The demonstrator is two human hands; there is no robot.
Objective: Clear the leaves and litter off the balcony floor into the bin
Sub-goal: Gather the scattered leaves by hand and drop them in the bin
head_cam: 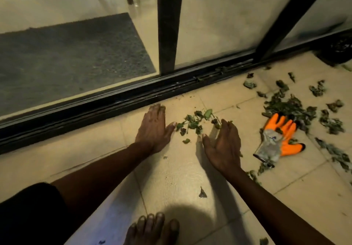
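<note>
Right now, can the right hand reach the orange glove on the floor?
Probably yes. The orange glove lies just beside the right hand on the tiled floor, with only loose leaves around it and nothing blocking the way.

Pale tiled floor (171,180), grout lines visible. Sliding glass door (219,25) with black frame (169,25) on a dark track (114,101). Dark mat (66,54) behind the glass. Dim yellowish light.

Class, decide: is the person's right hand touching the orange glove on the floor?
Apart. The head view shows a strip of bare tile between the right hand and the glove.
</note>
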